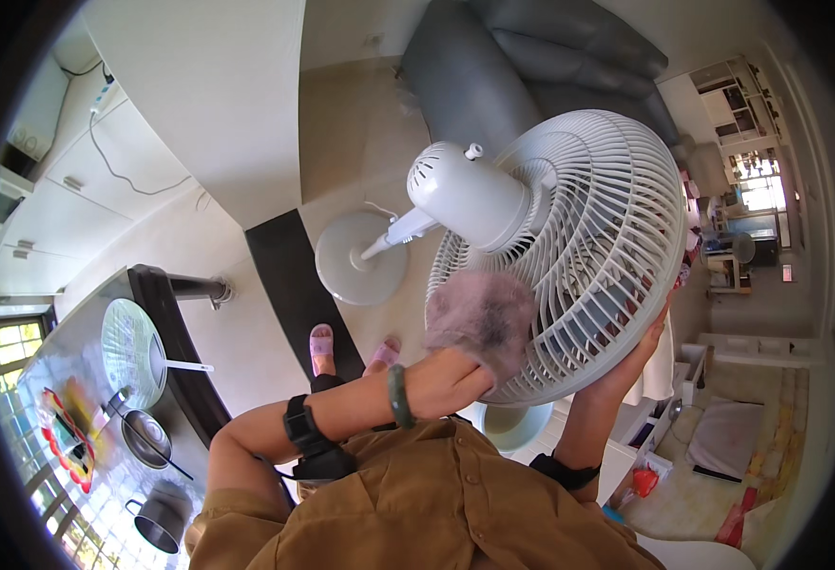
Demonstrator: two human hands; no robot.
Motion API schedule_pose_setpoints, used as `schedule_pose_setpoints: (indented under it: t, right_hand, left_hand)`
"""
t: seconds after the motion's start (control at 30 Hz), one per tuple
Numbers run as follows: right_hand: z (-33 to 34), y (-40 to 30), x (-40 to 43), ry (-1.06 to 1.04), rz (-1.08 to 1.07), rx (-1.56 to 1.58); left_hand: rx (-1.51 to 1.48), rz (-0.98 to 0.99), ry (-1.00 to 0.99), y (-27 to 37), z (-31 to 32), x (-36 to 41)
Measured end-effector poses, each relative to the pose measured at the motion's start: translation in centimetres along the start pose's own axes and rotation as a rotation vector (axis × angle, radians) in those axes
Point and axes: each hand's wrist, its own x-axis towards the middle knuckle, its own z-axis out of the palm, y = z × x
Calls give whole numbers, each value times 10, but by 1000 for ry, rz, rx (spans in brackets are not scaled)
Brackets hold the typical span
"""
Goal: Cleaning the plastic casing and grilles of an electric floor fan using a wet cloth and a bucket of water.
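A white pedestal fan stands before me, its fan guard [602, 214] turned so that its back faces me. My left hand [446, 385] grips a dirty pinkish-grey cloth [485, 320] and presses it to the lower rear bars of the guard. Dark smudges mark the cloth. On the right, my right hand [631, 367] holds the guard's rim from outside, its fingers partly hidden behind it. Above the cloth sits the white motor housing [460, 189], joined by the pole to a round base [360, 256] on the floor.
A pale basin [513, 426] with cloudy liquid sits below the fan, close to my body. To the left, a table [182, 356] bears a hand fan [132, 353], a pan [146, 438] and a dark mug [159, 526]. A grey sofa [474, 85] stands beyond the fan.
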Motion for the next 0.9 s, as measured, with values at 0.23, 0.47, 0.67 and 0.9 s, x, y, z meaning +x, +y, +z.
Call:
schedule_pose_setpoints:
  t: [0.23, 0.47, 0.67, 0.9]
  right_hand:
    - [-1, 0, 0, -37, 19, -45]
    - [12, -2, 0, -34, 7, -75]
    - [1, -4, 6, 43, 99, 1]
    - [-19, 6, 7, 93, 106, 53]
  left_hand:
    - [131, 30, 70, -42, 2, -25]
    - [104, -41, 170, -52, -12, 29]
    - [26, -47, 25, -28, -13, 0]
    - [238, 204, 15, -53, -7, -41]
